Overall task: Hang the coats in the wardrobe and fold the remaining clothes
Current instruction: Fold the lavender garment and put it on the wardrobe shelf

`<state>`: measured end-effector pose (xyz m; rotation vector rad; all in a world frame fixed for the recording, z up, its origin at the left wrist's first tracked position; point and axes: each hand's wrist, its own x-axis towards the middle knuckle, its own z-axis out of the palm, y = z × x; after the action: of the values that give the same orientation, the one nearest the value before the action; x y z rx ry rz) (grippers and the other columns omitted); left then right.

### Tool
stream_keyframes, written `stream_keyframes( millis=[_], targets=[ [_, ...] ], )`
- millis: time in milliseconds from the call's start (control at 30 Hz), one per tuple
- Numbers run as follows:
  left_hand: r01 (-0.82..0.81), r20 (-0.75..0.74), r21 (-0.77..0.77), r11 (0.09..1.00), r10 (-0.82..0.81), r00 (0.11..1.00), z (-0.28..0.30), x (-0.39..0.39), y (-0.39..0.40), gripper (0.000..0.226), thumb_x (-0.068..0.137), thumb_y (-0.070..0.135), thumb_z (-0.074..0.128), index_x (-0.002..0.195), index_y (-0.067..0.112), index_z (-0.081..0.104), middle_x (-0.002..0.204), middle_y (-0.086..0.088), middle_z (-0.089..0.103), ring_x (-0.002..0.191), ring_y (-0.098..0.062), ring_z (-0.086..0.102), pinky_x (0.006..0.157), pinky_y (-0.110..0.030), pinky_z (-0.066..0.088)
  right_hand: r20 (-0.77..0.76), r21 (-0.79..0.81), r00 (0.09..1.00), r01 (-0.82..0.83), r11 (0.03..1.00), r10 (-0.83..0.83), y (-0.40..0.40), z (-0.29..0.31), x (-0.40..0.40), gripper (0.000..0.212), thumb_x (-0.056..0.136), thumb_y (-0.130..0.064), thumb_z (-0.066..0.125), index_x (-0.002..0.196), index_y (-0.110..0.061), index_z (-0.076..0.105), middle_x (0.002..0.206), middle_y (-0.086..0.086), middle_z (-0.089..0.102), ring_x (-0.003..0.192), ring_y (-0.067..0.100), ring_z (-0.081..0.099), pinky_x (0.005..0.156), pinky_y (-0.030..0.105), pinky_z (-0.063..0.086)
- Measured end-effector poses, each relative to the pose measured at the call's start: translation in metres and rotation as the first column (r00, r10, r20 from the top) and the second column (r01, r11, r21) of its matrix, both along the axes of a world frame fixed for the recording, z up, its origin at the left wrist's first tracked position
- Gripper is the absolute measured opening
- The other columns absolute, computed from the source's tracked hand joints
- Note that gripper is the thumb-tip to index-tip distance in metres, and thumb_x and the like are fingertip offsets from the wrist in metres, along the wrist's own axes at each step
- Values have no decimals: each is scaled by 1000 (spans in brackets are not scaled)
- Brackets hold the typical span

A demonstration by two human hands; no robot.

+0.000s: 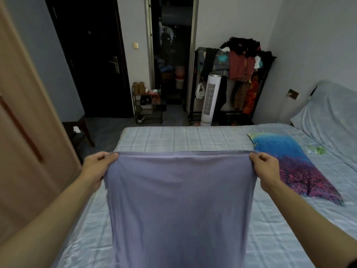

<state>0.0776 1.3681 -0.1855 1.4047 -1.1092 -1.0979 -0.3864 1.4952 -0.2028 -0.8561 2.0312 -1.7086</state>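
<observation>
A plain lavender garment hangs stretched out in front of me above the bed. My left hand grips its upper left corner and my right hand grips its upper right corner, so the top hem runs taut between them. The cloth drops straight down and out of the frame's bottom edge, hiding its lower part. The light wooden wardrobe stands shut at my left.
A pillow with a blue and pink tree print lies on the bed's right side. Beyond the bed stand a white tower fan, a rack piled with clothes, a shoe shelf and a dark stool.
</observation>
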Motion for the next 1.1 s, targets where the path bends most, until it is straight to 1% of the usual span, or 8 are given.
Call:
stream_keyframes(
  millis=[167,267,367,567,700,833,933,1100],
  targets=[
    [68,-21,-5,998,-68,997,-8,-36,44,21,86,8,74,85,-12,67,79,-17,60,73,-23,52,65,-31,42,-88,67,994,-51,996,56,8,-17,40,41,92,-17,63,57,-15,42,52,1,35,51,14,32,50,30,26],
    [121,-13,27,992,-120,993,-14,-66,83,22,87,7,73,68,1,65,68,-12,57,64,-19,48,59,-29,40,-128,157,982,-116,981,137,27,-36,79,33,92,-17,63,64,-4,51,57,3,46,56,15,41,50,32,32],
    [194,-38,59,979,-192,981,-17,-97,123,27,88,5,72,62,5,64,55,-6,57,51,-14,50,50,-23,44,-106,119,968,-214,970,227,52,-42,121,30,91,-16,64,67,-3,52,56,0,48,56,12,43,53,30,36],
    [314,-37,80,946,-312,949,-15,-139,184,18,86,10,73,79,-6,68,74,-25,69,65,-32,65,67,-46,58,-15,-8,899,-438,899,438,95,-29,181,25,92,-17,67,67,-13,64,53,-8,56,53,4,49,53,24,41],
    [345,-95,108,932,-336,937,-8,-141,211,11,89,10,72,83,0,71,77,-18,74,70,-30,73,63,-36,61,10,-77,864,-502,861,504,117,-16,191,16,91,-14,69,75,-14,72,67,4,71,62,9,64,59,22,50],
    [400,-162,136,906,-378,911,9,-131,226,25,99,4,49,92,-7,70,87,-21,75,82,-30,75,70,-35,61,12,-68,804,-592,803,594,136,-6,200,11,78,-21,83,74,-23,73,66,-3,70,62,4,65,57,17,49],
    [499,-183,152,853,-472,863,23,-122,236,31,102,5,40,103,-3,70,94,-21,75,88,-32,75,76,-37,61,-55,-57,818,-576,816,573,144,-3,202,13,76,-20,84,76,-24,72,67,-3,69,61,5,63,57,17,48],
    [605,-158,92,791,-589,793,26,-89,245,17,99,9,53,106,2,67,93,-19,75,79,-40,74,66,-40,62,-128,-54,717,-695,717,686,159,7,198,10,90,-16,69,80,-18,71,68,6,65,62,14,57,59,27,46]
  ],
)
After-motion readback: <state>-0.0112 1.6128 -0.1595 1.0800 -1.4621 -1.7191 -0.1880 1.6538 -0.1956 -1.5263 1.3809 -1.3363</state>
